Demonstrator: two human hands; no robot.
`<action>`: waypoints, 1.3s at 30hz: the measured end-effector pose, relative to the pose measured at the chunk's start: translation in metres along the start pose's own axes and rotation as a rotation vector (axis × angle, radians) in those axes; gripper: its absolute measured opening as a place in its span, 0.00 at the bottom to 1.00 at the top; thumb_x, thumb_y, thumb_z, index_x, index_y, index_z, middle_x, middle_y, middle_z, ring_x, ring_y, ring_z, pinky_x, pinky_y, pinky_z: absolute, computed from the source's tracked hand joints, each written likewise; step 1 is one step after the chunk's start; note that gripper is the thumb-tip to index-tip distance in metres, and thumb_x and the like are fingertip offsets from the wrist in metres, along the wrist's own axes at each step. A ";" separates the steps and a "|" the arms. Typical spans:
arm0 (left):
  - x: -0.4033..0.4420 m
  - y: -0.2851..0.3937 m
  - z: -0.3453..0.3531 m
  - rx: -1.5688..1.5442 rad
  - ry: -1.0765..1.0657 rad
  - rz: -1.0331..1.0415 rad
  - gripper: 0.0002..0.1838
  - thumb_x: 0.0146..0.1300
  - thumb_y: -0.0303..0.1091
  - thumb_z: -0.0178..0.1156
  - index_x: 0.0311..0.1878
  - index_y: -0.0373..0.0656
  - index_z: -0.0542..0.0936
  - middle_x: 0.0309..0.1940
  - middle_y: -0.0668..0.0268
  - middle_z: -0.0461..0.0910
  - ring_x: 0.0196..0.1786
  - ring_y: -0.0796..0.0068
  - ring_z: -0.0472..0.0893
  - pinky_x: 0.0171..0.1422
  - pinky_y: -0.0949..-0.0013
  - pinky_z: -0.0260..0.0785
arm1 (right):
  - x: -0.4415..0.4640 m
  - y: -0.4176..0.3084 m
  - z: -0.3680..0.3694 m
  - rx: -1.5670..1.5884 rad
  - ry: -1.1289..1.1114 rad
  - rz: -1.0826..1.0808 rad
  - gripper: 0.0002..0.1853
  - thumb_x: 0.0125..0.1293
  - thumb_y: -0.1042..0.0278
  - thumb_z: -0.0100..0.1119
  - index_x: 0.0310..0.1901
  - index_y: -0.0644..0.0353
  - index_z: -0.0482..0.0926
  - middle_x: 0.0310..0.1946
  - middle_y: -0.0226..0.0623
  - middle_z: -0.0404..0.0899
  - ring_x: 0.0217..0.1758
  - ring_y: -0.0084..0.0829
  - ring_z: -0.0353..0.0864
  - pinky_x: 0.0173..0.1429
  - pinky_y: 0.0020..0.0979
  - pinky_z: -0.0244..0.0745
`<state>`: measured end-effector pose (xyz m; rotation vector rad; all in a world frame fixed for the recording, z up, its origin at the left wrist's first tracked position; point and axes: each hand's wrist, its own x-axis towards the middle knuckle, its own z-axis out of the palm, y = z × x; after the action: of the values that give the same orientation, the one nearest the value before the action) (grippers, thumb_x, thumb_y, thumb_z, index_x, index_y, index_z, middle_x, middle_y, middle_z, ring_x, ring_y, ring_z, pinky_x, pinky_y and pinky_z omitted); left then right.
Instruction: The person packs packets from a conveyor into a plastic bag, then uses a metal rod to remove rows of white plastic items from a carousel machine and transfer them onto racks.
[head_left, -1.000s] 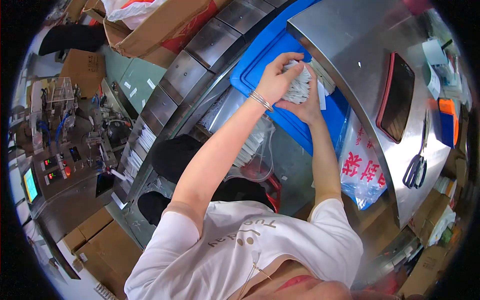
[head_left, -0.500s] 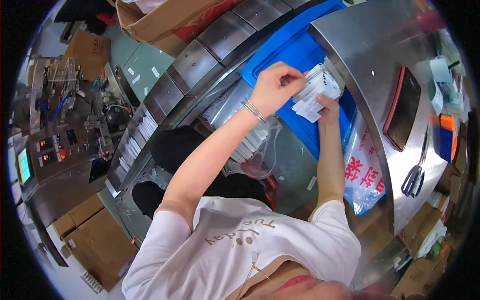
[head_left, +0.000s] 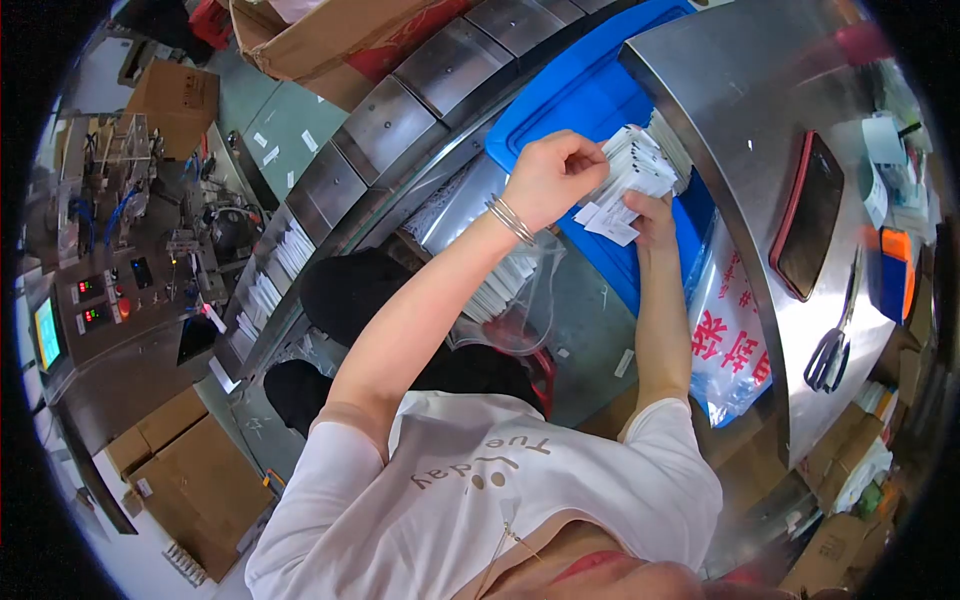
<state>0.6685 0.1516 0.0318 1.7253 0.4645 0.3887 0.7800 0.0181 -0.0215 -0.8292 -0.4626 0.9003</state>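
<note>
My right hand (head_left: 655, 218) grips a fanned stack of white paper slips (head_left: 640, 165) with small black marks, thumb on the near side. A few slips (head_left: 608, 222) stick out toward me at the lower left of the stack. My left hand (head_left: 556, 178), with bracelets on the wrist, is closed in a pinch right at the stack's left edge. Whether a slip is between its fingertips is hidden. Both hands are over a blue plastic bin (head_left: 560, 95); more upright slips (head_left: 670, 143) stand beside the stack, against the steel table's edge.
On the steel table (head_left: 745, 110) to the right lie a phone (head_left: 808, 215) and scissors (head_left: 830, 350). A plastic bag with red print (head_left: 725, 350) hangs below its edge. Left are steel compartments (head_left: 385, 125) with white bundles, a machine panel (head_left: 110, 295) and cardboard boxes (head_left: 200, 490).
Both hands and the stack have shifted very slightly; the stack looks more fanned out. My left hand stays pinched at its edge.
</note>
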 end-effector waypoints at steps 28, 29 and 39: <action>0.012 -0.008 0.021 -0.112 0.128 -0.040 0.10 0.63 0.31 0.58 0.42 0.34 0.79 0.32 0.64 0.82 0.37 0.81 0.79 0.42 0.77 0.71 | 0.006 -0.003 -0.001 -0.325 0.153 -0.206 0.40 0.41 0.81 0.69 0.60 0.65 0.64 0.51 0.40 0.75 0.53 0.31 0.75 0.55 0.29 0.72; 0.009 -0.012 0.022 -0.110 0.122 -0.024 0.11 0.64 0.31 0.57 0.43 0.34 0.79 0.33 0.64 0.82 0.38 0.82 0.79 0.42 0.78 0.71 | 0.006 -0.002 0.000 -0.325 0.152 -0.201 0.40 0.41 0.81 0.69 0.60 0.65 0.64 0.51 0.40 0.75 0.53 0.31 0.75 0.55 0.29 0.72; 0.012 -0.023 0.018 -0.259 0.108 -0.082 0.08 0.60 0.27 0.60 0.41 0.35 0.80 0.32 0.66 0.82 0.36 0.82 0.78 0.42 0.77 0.71 | 0.003 0.010 -0.003 -0.389 0.129 -0.223 0.49 0.41 0.83 0.71 0.66 0.63 0.52 0.57 0.45 0.69 0.58 0.35 0.72 0.59 0.34 0.72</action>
<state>0.6857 0.1469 0.0054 1.4353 0.5372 0.4631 0.7792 0.0226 -0.0312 -1.1575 -0.6148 0.5523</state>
